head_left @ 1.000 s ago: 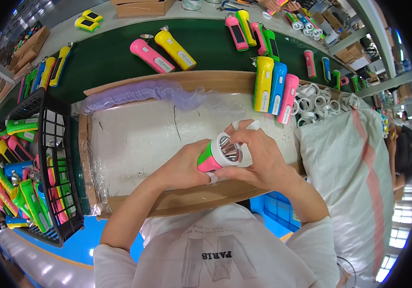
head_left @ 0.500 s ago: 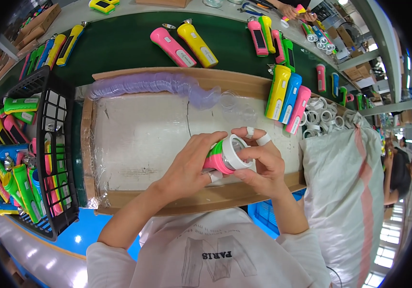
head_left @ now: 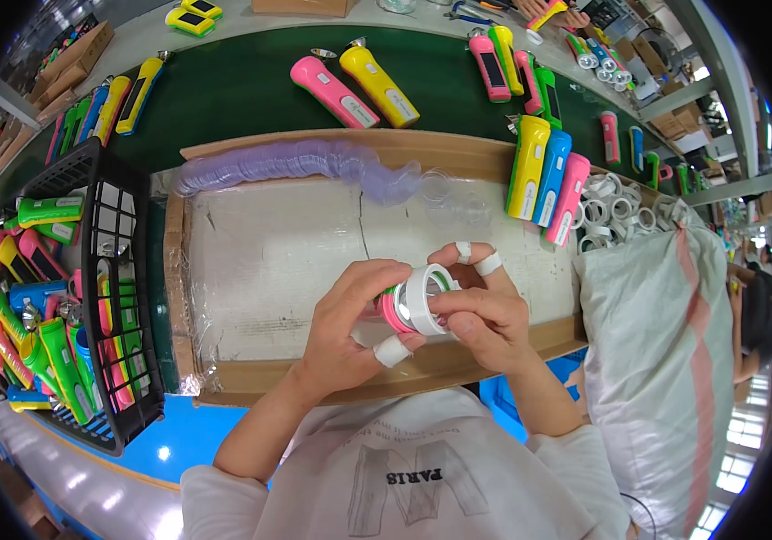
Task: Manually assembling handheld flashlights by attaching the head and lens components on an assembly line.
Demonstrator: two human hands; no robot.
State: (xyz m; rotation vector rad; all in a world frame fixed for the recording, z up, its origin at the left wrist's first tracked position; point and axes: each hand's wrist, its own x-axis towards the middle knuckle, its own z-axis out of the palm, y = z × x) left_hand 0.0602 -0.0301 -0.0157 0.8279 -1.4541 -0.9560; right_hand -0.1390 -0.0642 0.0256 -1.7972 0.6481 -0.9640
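My left hand [head_left: 336,328] is wrapped round a pink and green flashlight [head_left: 392,315], its head tilted to the right over the cardboard tray. A white ring [head_left: 418,299] sits round the flashlight's head. My right hand [head_left: 494,328] is at the ring's open face, thumb and index finger closed on its near right rim, the other fingers raised. White tape wraps fingers on both hands. Most of the flashlight's body is hidden behind my left hand. Beyond my hands, a row of nested clear plastic discs [head_left: 287,166] lies along the tray's far side.
The cardboard tray [head_left: 251,373] lies before me. At left stands a black basket [head_left: 98,297] full of flashlights. Yellow, blue and pink flashlights [head_left: 548,180] lean at its far right corner, near white rings [head_left: 615,211] on a woven sack [head_left: 647,324]. More flashlights lie on the green belt [head_left: 233,85].
The flashlight has turned in my left hand and moved slightly left, its ring facing more to the right. My right thumb and index finger remain at the ring. The whole view shifted slightly.
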